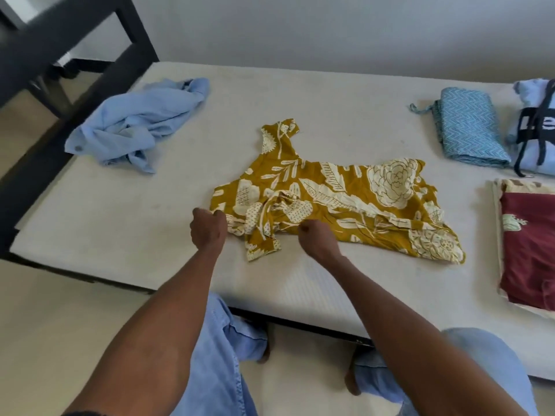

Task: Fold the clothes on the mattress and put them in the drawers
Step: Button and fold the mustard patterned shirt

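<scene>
While it lies on the mattress (pixel 126 223), the mustard floral garment (pixel 333 202) is pinched by left hand (pixel 208 228) and right hand (pixel 318 240).

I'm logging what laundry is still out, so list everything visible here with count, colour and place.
mustard floral garment: one, yellow and cream, spread mid-mattress
crumpled shirt: one, light blue, far left of the mattress
folded zigzag cloth: one, turquoise, far right
pale blue item with black straps: one, right edge, partly cut off
maroon and cream folded cloth: one, near right
mattress: one, off-white
dark frame: one, black, upper left
left hand: pinches the garment's left edge
right hand: grips the garment's near edge
</scene>
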